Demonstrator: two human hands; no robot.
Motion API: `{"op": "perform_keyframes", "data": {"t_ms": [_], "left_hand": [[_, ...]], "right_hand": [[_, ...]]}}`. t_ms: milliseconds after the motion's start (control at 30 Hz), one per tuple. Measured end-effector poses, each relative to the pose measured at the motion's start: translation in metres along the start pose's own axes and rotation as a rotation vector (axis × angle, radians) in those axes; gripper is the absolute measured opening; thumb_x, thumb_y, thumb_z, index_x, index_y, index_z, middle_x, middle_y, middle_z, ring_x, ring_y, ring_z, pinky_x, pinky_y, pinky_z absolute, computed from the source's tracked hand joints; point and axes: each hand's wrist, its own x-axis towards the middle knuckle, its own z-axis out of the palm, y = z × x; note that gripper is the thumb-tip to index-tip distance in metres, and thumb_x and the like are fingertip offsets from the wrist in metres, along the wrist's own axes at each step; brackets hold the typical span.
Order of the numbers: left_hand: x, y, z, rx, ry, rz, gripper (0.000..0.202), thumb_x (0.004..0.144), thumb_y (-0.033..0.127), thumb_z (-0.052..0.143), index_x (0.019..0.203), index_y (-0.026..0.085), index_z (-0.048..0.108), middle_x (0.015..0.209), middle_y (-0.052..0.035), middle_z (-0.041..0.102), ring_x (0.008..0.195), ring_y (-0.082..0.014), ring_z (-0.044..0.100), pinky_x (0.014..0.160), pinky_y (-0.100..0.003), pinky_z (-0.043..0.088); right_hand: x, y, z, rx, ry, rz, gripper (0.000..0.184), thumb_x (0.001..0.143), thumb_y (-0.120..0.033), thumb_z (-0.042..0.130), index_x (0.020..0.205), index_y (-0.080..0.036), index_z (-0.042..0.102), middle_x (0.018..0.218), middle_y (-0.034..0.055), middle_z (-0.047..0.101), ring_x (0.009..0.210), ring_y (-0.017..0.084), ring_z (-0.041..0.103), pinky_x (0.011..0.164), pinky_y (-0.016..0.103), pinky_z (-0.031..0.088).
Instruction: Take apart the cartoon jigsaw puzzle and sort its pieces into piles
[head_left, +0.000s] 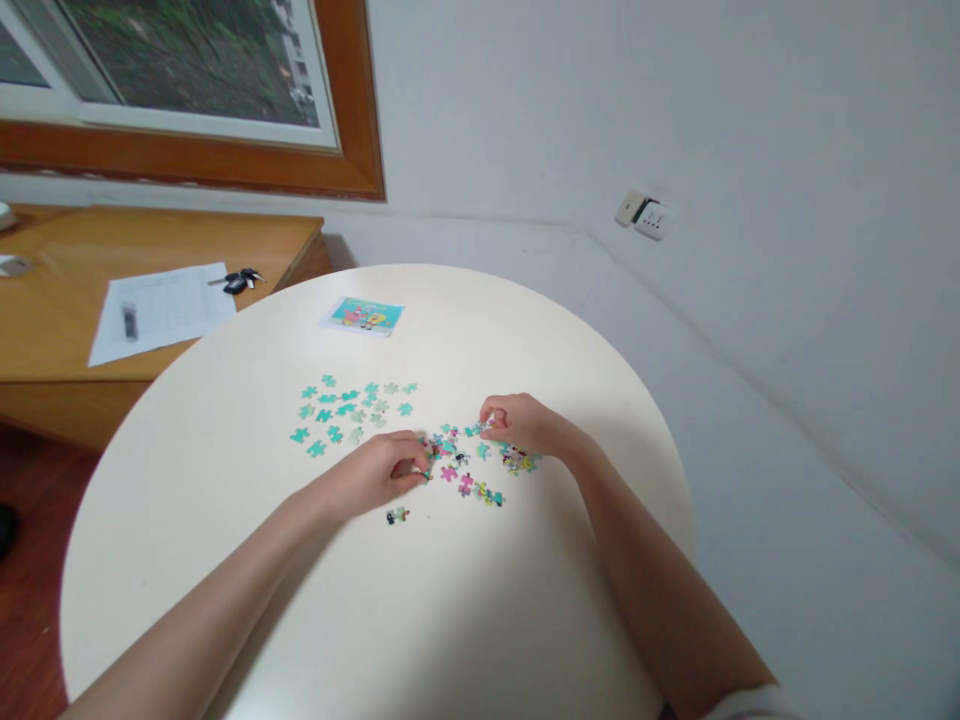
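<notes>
My left hand (394,468) is curled at the left side of a loose cluster of jigsaw pieces (448,473), thumb and fingers closed around a small jigsaw piece (428,476) that is mostly hidden. Across the cluster, my right hand (521,422) pinches a jigsaw piece (481,428) at its fingertips. Several yellow and multicoloured pieces (517,460) lie just below the right hand. A few joined-looking yellow and teal pieces (489,494) are nearer to me. One dark and green piece or pair (397,515) sits apart, below the left hand.
Several teal and pale green pieces (345,409) are spread left of the hands. Farther back on the round white table (480,320) lies a cartoon picture card (367,315). A wooden desk (277,235) at left bears a paper sheet (165,310) and keys (238,281).
</notes>
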Motion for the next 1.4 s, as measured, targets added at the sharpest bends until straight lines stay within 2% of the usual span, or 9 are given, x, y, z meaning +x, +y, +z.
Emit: {"op": "perform_keyframes", "data": {"t_ms": [133,267,467,700,800,900,1000,1100,1400], "left_hand": [[0.0,0.0,0.0,-0.003,-0.002,-0.009,0.009,0.078,0.02,0.051,0.075,0.016,0.059,0.073,-0.0012,0.053,0.06,-0.0097,0.046,0.056,-0.02,0.035],[-0.001,-0.001,-0.001,0.001,-0.006,-0.02,0.012,0.079,0.022,0.049,0.074,0.016,0.058,0.072,-0.0013,0.053,0.06,-0.01,0.047,0.056,-0.02,0.035],[-0.001,-0.001,0.0,0.038,0.056,-0.007,0.019,0.083,0.025,0.044,0.074,0.016,0.058,0.071,-0.0017,0.056,0.059,-0.0103,0.049,0.057,-0.021,0.037],[0.0,0.003,-0.003,0.087,0.115,-0.033,0.017,0.083,0.024,0.045,0.074,0.016,0.057,0.071,-0.0017,0.057,0.06,-0.0104,0.05,0.058,-0.022,0.04],[0.0,0.005,-0.004,0.118,0.151,-0.022,0.018,0.084,0.025,0.043,0.081,0.016,0.058,0.082,-0.0048,0.059,0.071,-0.0131,0.055,0.065,-0.025,0.045],[-0.001,0.004,-0.002,0.192,0.188,0.044,0.023,0.085,0.026,0.044,0.102,0.017,0.057,0.106,-0.0104,0.058,0.098,-0.0197,0.054,0.084,-0.034,0.045],[-0.002,0.004,0.002,0.271,0.177,0.108,0.037,0.087,0.03,0.044,0.121,0.016,0.047,0.127,-0.0141,0.049,0.116,-0.0231,0.046,0.096,-0.039,0.039],[-0.002,0.004,0.008,0.326,0.116,0.133,0.044,0.088,0.035,0.043,0.129,0.017,0.042,0.134,-0.0139,0.044,0.121,-0.0243,0.042,0.101,-0.043,0.035],[-0.002,0.01,0.008,0.297,0.015,0.156,0.036,0.088,0.036,0.043,0.117,0.019,0.056,0.127,-0.0142,0.051,0.119,-0.0255,0.045,0.105,-0.05,0.028]], "right_hand": [[-0.001,0.0,-0.003,-0.048,0.049,0.019,0.007,0.071,-0.017,0.06,0.078,-0.016,0.062,0.059,-0.0035,0.053,0.053,0.008,0.045,0.053,0.019,0.031],[-0.01,0.004,-0.02,-0.089,0.048,0.085,0.006,0.072,-0.019,0.059,0.075,-0.015,0.062,0.061,-0.002,0.057,0.055,0.009,0.048,0.052,0.019,0.032],[-0.025,0.016,-0.044,-0.109,-0.253,0.236,0.013,0.069,-0.019,0.061,0.08,-0.014,0.066,0.06,0.0006,0.061,0.054,0.012,0.053,0.05,0.02,0.036],[-0.026,0.018,-0.041,-0.143,-0.331,0.207,0.022,0.061,-0.025,0.07,0.08,-0.014,0.066,0.067,0.0023,0.064,0.057,0.013,0.055,0.051,0.021,0.038],[-0.025,0.014,-0.04,-0.148,-0.34,0.219,0.017,0.062,-0.022,0.068,0.077,-0.014,0.065,0.068,0.0021,0.064,0.058,0.013,0.055,0.051,0.021,0.038],[-0.026,0.011,-0.042,-0.15,-0.355,0.236,0.009,0.067,-0.022,0.065,0.071,-0.014,0.063,0.063,0.0013,0.062,0.056,0.012,0.054,0.049,0.021,0.036],[-0.028,0.008,-0.044,-0.161,-0.333,0.267,0.01,0.071,-0.023,0.061,0.067,-0.014,0.061,0.059,0.0009,0.06,0.054,0.012,0.052,0.048,0.021,0.034],[-0.028,0.009,-0.045,-0.176,-0.279,0.272,0.011,0.073,-0.023,0.059,0.065,-0.015,0.059,0.059,0.0007,0.06,0.055,0.011,0.051,0.048,0.021,0.032],[-0.024,0.016,-0.042,-0.162,-0.151,0.246,0.005,0.068,-0.011,0.056,0.065,-0.016,0.057,0.062,0.0004,0.063,0.057,0.011,0.053,0.05,0.02,0.034]]}}
